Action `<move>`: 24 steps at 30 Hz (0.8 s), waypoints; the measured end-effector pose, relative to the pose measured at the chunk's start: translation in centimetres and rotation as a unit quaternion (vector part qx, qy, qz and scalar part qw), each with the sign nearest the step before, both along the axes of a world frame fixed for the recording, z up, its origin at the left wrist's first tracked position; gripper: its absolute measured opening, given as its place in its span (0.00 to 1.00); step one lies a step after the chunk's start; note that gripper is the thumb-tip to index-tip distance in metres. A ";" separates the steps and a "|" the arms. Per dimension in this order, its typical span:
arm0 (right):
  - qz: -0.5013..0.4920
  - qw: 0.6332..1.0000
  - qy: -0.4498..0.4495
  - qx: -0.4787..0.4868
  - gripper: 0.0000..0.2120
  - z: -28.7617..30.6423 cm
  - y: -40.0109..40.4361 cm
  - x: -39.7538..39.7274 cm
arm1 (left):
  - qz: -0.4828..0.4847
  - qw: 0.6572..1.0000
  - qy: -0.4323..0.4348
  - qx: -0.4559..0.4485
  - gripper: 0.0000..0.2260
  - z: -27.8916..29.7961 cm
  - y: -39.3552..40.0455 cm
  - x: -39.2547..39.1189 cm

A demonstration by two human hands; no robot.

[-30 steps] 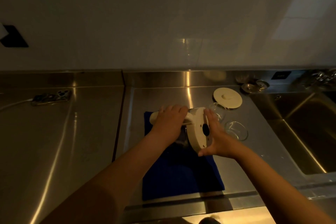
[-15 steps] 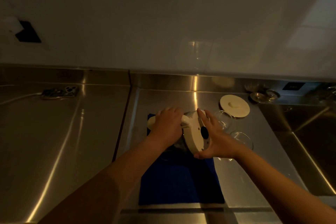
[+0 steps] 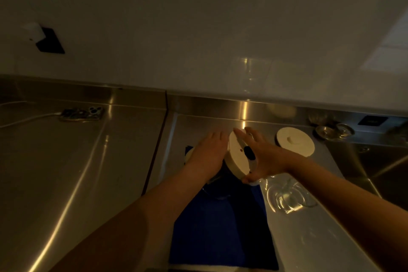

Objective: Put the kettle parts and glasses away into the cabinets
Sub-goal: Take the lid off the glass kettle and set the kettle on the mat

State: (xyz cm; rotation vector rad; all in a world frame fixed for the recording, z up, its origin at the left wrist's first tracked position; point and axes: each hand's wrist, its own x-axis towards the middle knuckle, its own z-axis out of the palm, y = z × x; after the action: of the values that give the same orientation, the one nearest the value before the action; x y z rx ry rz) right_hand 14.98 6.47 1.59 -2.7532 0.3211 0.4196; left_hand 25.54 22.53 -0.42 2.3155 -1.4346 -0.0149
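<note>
surface: a steel worktop is running the whole width under a pale wall, carrying everything, with the sink basin sunk into its right end

blue cloth: it is lying spread on the surface in front of the person, probably as a drying pad, which would explain why the kettle is being handled over it

kettle: the task's main thing is being held tipped on its side above the far end of the cloth, its cream base disc facing the camera; the glass body is mostly hidden behind the arms

left hand: it is curling over the cream handle on the left side of the kettle, gripping it and seemingly taking the weight; the forearm is reaching in from the lower left

right hand: it is resting flat against the base, fingers straight and spread, thumb under the lower rim, steadying rather than grasping

lid: the cream disc is lying flat on the surface just right of the hands, set apart from the kettle

glasses: clear ones are standing on the surface beside the cloth's right edge, under the right wrist, not yet put away

phone: it is lying far left with a white cable plugged in
</note>
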 end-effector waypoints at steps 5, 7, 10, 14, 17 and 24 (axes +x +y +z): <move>-0.001 0.999 0.008 0.032 0.64 -1.2 -0.4 0.9 | 0.015 1.000 0.013 -0.006 0.18 -1.6 -0.4 1.2; 0.000 0.999 0.021 0.027 0.63 -0.8 -1.0 1.4 | 0.016 0.999 0.015 -0.029 0.16 -1.7 -0.8 1.6; 0.007 0.999 0.031 0.008 0.63 0.1 -2.2 2.3 | 0.015 0.997 0.015 -0.076 0.14 -2.1 -1.6 2.1; 0.017 0.997 0.061 -0.047 0.64 1.2 -3.6 3.8 | 0.034 0.993 0.046 -0.107 0.13 -3.0 -3.1 2.6; 0.030 0.991 0.078 -0.104 0.64 1.6 -4.0 5.2 | 0.053 0.988 0.078 -0.119 0.12 -3.9 -4.0 3.1; 0.046 0.980 0.106 -0.160 0.63 0.8 -3.8 7.0 | 0.082 0.982 0.120 -0.116 0.12 -6.2 -4.3 4.0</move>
State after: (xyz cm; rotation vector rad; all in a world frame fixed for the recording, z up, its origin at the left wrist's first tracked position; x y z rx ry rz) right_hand 21.97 2.68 2.37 -3.0509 0.3392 0.7484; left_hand 29.52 18.21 -6.62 2.1491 -1.0642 -0.0730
